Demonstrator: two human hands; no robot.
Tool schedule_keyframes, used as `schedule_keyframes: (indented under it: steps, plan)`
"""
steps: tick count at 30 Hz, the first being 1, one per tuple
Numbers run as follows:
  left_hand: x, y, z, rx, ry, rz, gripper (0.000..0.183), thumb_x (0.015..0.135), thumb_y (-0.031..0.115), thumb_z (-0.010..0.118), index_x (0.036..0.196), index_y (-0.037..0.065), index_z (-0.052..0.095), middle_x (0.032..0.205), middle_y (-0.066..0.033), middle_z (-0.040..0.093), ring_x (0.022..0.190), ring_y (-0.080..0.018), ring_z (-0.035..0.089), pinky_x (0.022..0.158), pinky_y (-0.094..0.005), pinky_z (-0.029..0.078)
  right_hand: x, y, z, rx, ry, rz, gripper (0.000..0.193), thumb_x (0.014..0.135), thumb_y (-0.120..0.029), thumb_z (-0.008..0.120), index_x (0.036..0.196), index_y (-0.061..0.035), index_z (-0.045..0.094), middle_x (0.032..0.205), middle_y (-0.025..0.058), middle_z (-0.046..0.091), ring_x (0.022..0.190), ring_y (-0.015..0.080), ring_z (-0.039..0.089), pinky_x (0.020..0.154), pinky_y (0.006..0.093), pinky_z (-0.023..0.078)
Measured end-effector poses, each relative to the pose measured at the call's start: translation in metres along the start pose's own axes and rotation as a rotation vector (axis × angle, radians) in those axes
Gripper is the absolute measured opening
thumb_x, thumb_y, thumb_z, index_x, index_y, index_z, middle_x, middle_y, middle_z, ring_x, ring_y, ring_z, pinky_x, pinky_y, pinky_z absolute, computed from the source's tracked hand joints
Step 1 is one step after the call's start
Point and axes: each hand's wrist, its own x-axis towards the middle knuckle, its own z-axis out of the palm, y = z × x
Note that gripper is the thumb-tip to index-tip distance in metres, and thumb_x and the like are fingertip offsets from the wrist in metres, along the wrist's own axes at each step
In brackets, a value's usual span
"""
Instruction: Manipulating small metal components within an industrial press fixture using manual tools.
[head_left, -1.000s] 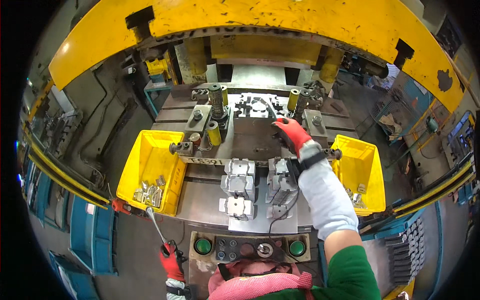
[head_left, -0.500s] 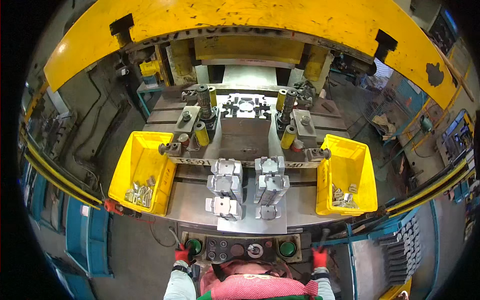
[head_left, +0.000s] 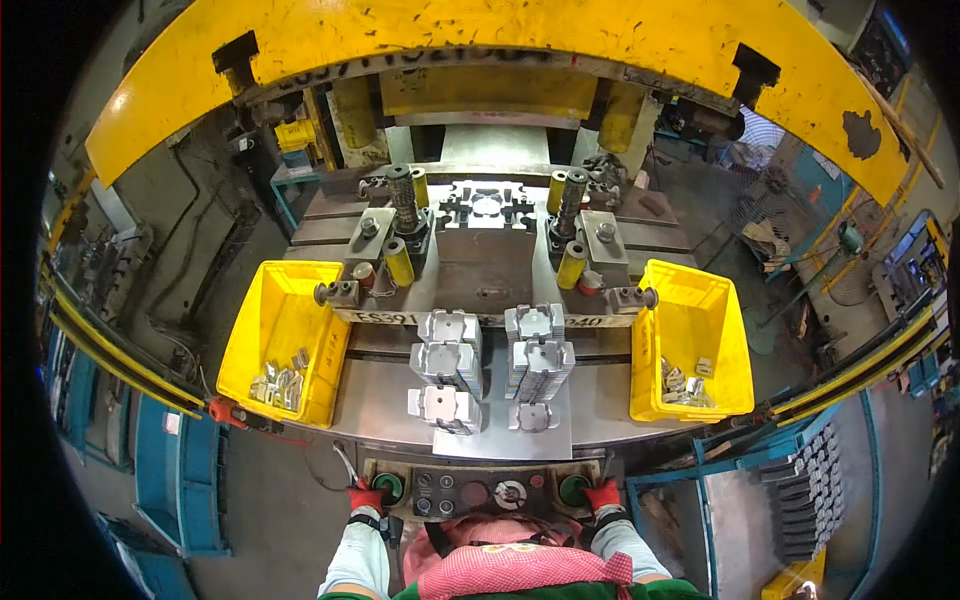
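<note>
My left hand [head_left: 368,497], in a red glove, is closed around a slim grey rod-like tool [head_left: 345,464] that points up and left. It rests against the left green push button [head_left: 388,488] of the control panel [head_left: 452,494]. At the panel's other end, my right hand [head_left: 603,494], also red-gloved, touches the right green button [head_left: 574,489]. A thin dark rod-like tool [head_left: 607,466] sticks up from it; its exact kind is unclear. Beyond the panel stand a left stack [head_left: 446,360] and a right stack [head_left: 541,357] of grey metal parts.
A press die [head_left: 488,265] with posts holds a flat metal part [head_left: 487,206] under the yellow press beam [head_left: 480,35]. Small metal pieces lie in the left yellow bin [head_left: 325,365] and right yellow bin [head_left: 692,290]. A blue rack [head_left: 695,462] stands at the right.
My right hand has moved left with its tool, from beside the panel onto the right green button. The left hand stays by its button. The view has shifted slightly.
</note>
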Motion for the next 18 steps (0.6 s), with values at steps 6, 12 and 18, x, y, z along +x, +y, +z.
schedule_keyframes:
  steps: [6,12,18]
  plan:
    - [-0.001,0.003,-0.008,-0.161,-0.108,-0.137,0.084,0.046,0.024,0.079,0.111,-0.001,0.033,0.112,-0.0146,0.047,0.104,-0.0277,0.046,0.084,-0.0316,0.040,0.005,0.009,0.012,0.008,0.101,-0.083,0.086,0.048,-0.035,0.077,0.111,0.0029,0.033,0.095,0.0229,0.056,0.092,0.0358,0.053,0.075,0.0388,0.044]
    - [0.004,0.005,-0.013,-0.067,-0.146,-0.165,0.093,0.041,0.027,0.082,0.113,-0.001,0.031,0.118,-0.0134,0.043,0.109,-0.0252,0.042,0.086,-0.0307,0.039,-0.002,-0.003,0.006,0.051,0.041,0.019,0.087,0.047,-0.036,0.077,0.110,0.0057,0.034,0.103,0.0231,0.052,0.099,0.0329,0.050,0.081,0.0355,0.042]
    - [-0.003,0.031,-0.020,-0.153,-0.201,-0.255,0.102,0.041,0.023,0.083,0.119,-0.004,0.024,0.116,-0.0151,0.044,0.107,-0.0240,0.044,0.085,-0.0306,0.039,-0.002,-0.002,0.001,0.063,0.084,-0.010,0.091,0.047,-0.035,0.077,0.114,0.0049,0.032,0.103,0.0221,0.053,0.098,0.0337,0.051,0.080,0.0366,0.042]
